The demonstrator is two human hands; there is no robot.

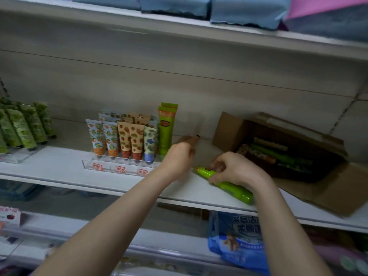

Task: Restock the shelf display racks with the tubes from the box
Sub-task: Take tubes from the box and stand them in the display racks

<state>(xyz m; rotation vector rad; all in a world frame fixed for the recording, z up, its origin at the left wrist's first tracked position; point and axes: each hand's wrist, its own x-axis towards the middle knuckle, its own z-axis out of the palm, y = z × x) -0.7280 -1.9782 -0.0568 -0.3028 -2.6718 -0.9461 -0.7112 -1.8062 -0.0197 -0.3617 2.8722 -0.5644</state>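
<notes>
My right hand (pixel 235 170) grips a bright green tube (pixel 237 191) that lies flat on the white shelf (pixel 123 182), just left of the open cardboard box (pixel 229 128). Several more tubes (pixel 274 154) lie inside the box. My left hand (pixel 179 156) hovers to the right of the clear display rack (pixel 111 166). One of its fingers, with a dark nail, points to the back; whether it holds anything is hidden. The rack holds several patterned tubes (pixel 123 138) upright, with tall green tubes (pixel 166 128) at its right end.
A second clear rack of green-patterned tubes (pixel 22 126) stands at the far left. Blue packs (pixel 247 10) sit on the shelf above. A blue bag (pixel 239 240) hangs below the shelf edge. One box flap (pixel 318 194) overhangs the shelf front at right.
</notes>
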